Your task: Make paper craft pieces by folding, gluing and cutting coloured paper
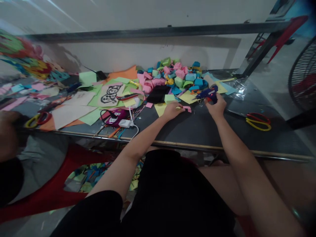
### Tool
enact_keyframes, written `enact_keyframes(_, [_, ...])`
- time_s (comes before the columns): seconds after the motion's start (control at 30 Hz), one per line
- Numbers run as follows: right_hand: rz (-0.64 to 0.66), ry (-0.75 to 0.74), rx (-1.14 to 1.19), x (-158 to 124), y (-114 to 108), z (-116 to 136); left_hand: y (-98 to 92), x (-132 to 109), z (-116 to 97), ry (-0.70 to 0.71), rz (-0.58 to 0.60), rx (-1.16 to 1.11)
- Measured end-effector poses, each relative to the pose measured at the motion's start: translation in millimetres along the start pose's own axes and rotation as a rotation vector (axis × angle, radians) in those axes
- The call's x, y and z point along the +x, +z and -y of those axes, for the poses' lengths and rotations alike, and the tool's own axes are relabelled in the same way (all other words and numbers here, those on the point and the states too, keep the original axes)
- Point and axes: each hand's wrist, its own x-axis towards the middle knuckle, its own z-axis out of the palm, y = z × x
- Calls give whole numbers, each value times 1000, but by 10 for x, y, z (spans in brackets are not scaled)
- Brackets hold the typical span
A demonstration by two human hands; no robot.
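My right hand (217,106) is wrapped round the grip of a dark blue glue gun (205,94), its nozzle pointing left. My left hand (172,111) rests low over the dark table, its fingertips pinched at a small pink paper strip (188,109). Just behind the left hand lies a small light green folded paper box (170,98), with a yellow paper sheet (159,110) partly under the hand. Beyond both hands is a heap of folded paper pieces (179,75) in pink, blue, green and yellow.
A purple power strip (117,118) with a white charger (125,123) sits at the table's front edge. Red-and-yellow scissors (258,121) lie at right. Paper sheets (71,113) spread leftward. Another person's arm (8,135) is at far left; a fan (303,69) stands at right.
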Motion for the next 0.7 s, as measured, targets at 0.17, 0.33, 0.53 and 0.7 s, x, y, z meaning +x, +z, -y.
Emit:
enact_keyframes(0.17, [-22, 17, -12, 14, 27, -63, 23, 30, 73, 93, 133, -24])
enact_keyframes(0.33, [-2, 38, -21, 18, 37, -84, 35, 36, 75, 126, 159, -21])
enact_keyframes(0.53, [-24, 50, -10, 17, 16, -78, -58, 11, 14, 134, 148, 16])
enact_keyframes(0.7, [-34, 78, -11, 19, -13, -65, -249, 15, -11, 149, 99, 56])
